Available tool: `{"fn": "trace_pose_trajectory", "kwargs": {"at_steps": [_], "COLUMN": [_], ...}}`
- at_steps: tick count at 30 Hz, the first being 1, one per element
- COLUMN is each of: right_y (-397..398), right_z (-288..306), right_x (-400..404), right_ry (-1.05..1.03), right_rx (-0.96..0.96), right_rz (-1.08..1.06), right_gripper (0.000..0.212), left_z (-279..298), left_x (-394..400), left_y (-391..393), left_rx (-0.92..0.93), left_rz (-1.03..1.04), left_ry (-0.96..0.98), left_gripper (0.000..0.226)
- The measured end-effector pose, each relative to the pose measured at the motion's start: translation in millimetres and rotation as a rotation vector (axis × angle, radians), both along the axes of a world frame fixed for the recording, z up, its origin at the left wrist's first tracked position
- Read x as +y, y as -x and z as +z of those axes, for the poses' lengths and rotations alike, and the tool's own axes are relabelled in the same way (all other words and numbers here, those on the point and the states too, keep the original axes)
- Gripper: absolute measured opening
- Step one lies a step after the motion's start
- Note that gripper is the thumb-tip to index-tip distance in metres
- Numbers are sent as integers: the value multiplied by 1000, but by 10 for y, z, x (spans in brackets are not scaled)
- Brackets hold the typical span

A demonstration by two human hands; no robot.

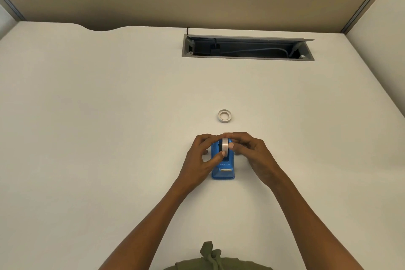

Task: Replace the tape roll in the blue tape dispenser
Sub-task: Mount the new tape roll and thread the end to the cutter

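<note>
Both hands meet over the blue tape dispenser (223, 163), which stands on the white tabletop (109, 127) with its cutter end toward the person. The left hand (202, 155) and right hand (249, 149) have their fingers (220, 156) closed on a tape roll (225, 146), pinching it upright by its flat sides at the dispenser's cradle. Whether the roll is seated or only partly in the slot cannot be told; the fingers hide the hub.

A second, thinner ring (224, 115) lies flat on the tabletop just beyond the fingertips, apart from both hands. Judging by its thin wall, it is probably the spent roll.

The likely trouble sits under the fingers. If the roll goes in tilted, its core could ride on one cradle wall and jam instead of dropping in. With both hands on the roll, nothing steadies the dispenser body, so a sideways push could slide or tip it. A roll set in the wrong way round would feed its tape away from the cutter below the thumbs. The loose end may also stick back on the roll.
</note>
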State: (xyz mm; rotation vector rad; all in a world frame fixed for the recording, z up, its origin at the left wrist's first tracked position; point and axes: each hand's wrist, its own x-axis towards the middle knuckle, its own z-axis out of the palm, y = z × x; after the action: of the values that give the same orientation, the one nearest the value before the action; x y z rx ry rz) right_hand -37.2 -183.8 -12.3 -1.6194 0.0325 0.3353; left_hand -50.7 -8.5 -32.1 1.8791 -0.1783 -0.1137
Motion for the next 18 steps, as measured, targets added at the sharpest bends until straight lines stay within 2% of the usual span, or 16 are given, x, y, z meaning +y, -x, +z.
{"fn": "trace_pose_trajectory", "kwargs": {"at_steps": [5,10,18], "right_y": [19,27,13], "right_z": [-6,-22,-19], "right_x": [53,134,169], "right_ry": [113,105,131], "right_rx": [-50,-88,-81], "right_rz": [6,-85,-156], "right_gripper": [39,24,18], "left_z": [7,17,39], "left_x": [-13,-7,0], "left_y": [-5,-7,-16], "left_rx": [-5,4,25], "left_rz": [7,1,0], "left_ry": [-29,-32,-11], "left_gripper": [36,38,40]}}
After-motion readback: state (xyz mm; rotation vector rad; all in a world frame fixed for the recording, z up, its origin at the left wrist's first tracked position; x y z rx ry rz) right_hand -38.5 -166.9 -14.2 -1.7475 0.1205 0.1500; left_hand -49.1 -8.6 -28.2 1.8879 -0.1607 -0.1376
